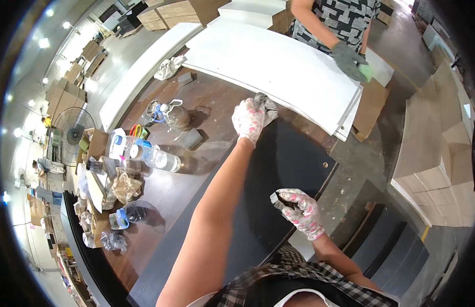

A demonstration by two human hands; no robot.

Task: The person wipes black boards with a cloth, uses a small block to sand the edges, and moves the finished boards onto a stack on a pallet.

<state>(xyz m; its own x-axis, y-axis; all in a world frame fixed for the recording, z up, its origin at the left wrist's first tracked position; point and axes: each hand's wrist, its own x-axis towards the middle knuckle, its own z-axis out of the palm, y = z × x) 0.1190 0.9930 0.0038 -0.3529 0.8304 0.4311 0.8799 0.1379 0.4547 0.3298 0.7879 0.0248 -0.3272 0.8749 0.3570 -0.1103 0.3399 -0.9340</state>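
Observation:
A long black panel (258,174) lies before me on a brown table. My left hand (247,120), in a white glove with pink spots, is closed on a crumpled grey rag (268,109) at the panel's far edge. Nearer to me, my right hand (301,212) wears a matching glove and grips a small grey block (275,200) over the panel's right side. The fingers hide most of that block. A round hole (325,165) shows near the panel's right corner.
Bottles (166,159), a jug (177,116) and a grey block (191,138) stand left on the table (217,92). White panels (268,56) lie beyond; a co-worker's gloved hand (352,62) is over them. Stacked boards (427,153) are at right, dark panels (386,245) lower right.

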